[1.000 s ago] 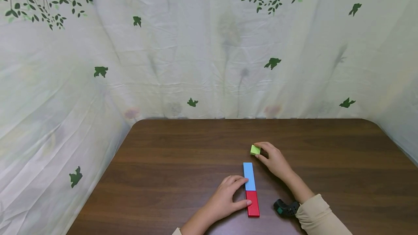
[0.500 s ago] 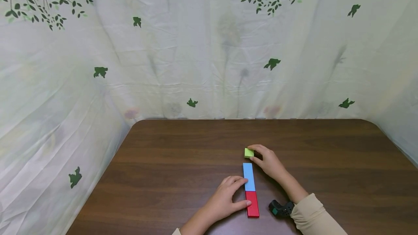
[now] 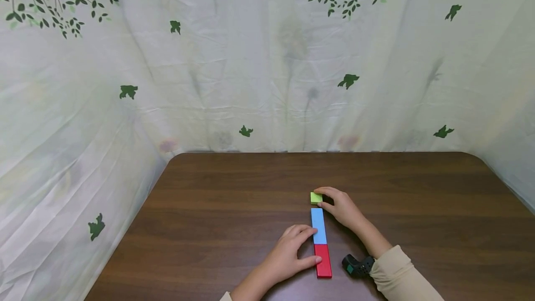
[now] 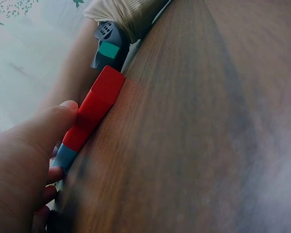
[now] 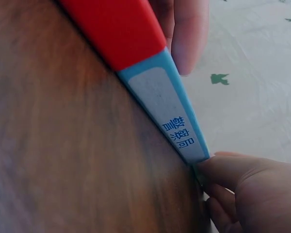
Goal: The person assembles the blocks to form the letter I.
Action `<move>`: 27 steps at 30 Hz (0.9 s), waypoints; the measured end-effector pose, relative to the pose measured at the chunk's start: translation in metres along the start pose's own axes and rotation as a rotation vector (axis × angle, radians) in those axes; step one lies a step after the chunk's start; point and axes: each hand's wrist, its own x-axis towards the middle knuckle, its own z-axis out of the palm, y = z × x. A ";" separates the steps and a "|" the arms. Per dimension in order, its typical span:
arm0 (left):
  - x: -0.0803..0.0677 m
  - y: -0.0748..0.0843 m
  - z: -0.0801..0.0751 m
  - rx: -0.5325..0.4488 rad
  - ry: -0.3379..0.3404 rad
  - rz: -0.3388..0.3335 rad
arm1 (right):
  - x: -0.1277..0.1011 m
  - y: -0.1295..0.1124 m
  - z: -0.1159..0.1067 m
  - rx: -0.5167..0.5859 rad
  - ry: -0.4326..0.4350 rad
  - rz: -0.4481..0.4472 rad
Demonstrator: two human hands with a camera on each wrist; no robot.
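At the far end of the blue block (image 3: 318,225), a right hand (image 3: 342,207) pinches a small green block (image 3: 316,197) between thumb and fingertips, just beyond the blue end and close to touching it.

The blue block lies end to end with a red block (image 3: 323,260) on the brown table (image 3: 217,208); the left hand (image 3: 288,253) rests against their left edge, fingers loosely curved, thumb on the red one. Done well, the green piece would probably be lowered flat, squared to the blue block's end and slid flush, while the left hand braces the row against shifting.
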 end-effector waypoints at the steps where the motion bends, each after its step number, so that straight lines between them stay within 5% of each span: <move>1: 0.000 0.000 0.000 0.001 0.000 0.001 | 0.000 0.000 0.000 0.002 -0.004 0.001; 27: 0.000 0.000 0.000 -0.008 -0.011 -0.017 | -0.001 -0.002 -0.002 0.049 -0.026 0.003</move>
